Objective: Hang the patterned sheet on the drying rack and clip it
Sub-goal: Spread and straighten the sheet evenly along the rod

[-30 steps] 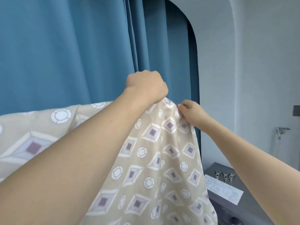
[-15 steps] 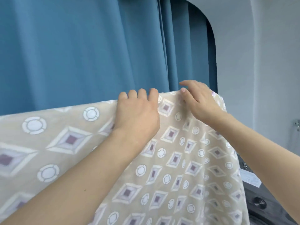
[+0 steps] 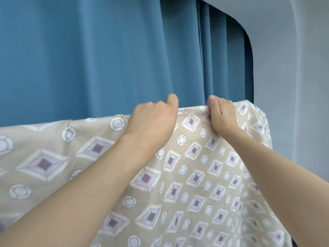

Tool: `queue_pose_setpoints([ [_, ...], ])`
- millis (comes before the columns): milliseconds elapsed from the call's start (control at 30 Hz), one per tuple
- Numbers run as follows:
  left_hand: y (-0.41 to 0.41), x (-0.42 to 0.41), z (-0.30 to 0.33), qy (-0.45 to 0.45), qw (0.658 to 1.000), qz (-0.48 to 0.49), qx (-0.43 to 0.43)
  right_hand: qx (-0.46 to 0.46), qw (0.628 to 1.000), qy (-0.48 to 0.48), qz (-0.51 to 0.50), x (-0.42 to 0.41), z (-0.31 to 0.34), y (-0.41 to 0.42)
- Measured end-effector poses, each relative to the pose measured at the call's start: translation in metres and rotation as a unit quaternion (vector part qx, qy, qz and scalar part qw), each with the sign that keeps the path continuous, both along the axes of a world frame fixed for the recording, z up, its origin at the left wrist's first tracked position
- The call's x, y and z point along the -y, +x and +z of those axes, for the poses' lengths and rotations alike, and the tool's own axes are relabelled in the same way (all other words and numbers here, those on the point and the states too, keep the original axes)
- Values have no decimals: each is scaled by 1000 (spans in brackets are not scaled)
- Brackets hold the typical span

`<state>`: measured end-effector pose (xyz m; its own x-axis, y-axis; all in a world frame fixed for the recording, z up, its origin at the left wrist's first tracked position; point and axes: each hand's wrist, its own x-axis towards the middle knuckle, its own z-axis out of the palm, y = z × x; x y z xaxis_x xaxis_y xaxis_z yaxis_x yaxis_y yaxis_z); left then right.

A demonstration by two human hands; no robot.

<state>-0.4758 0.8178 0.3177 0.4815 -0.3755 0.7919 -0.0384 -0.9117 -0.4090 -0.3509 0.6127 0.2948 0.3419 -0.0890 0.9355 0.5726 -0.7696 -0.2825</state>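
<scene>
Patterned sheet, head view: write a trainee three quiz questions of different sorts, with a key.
1. True or false: both hands grip the top edge of the patterned sheet.
2. Multiple choice: what hangs behind the sheet? A) blue curtain B) mirror C) shelf.
3. Fill in: the left hand is on the ___ side of the right hand in the picture.

Key: 1 true; 2 A; 3 left.

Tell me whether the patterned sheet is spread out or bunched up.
Spread out: the patterned sheet hangs flat from its top edge, gripped by the left hand and right hand. The rack is hidden.
</scene>
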Motion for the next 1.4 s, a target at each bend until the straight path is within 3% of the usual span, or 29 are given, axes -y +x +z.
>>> queue_pose_setpoints([
  [167, 9, 2, 37, -72, 997, 11, -22, 8, 999, -17, -43, -6, 1, 1],
  [233, 19, 3, 51, -138, 983, 43, -115, -2, 999, -14, -47, -8, 1, 2],
  [333, 41, -3, 59, -190, 926, 73, -318, -40, 998, -11, -45, -8, 5, 2],
  [467, 51, -10, 61, -237, 880, 46, -410, -83, 994, -38, -56, -1, 9, 1],
  [633, 50, -2, 61, -259, 854, 27, -450, 53, 996, -56, 47, -27, -7, -14],
  [767, 45, 5, 59, -270, 859, 3, -435, 64, 997, -39, -9, -52, -10, -11],
  [833, 36, 7, 57, -233, 895, 18, -381, 77, 996, -24, -29, -58, -8, -8],
  [967, 8, -1, 27, -120, 986, 50, -102, 100, 994, -1, -44, -66, -7, -4],
  [1067, -15, -24, -17, -81, 993, 58, 64, 110, 992, 5, -57, -69, -7, 0],
  [1233, -27, -74, -46, -73, 982, 142, 102, 94, 993, -15, -76, -68, -6, 2],
  [1400, -27, -81, -10, -79, 983, 162, 22, 80, 993, -54, -60, -79, -3, -10],
])
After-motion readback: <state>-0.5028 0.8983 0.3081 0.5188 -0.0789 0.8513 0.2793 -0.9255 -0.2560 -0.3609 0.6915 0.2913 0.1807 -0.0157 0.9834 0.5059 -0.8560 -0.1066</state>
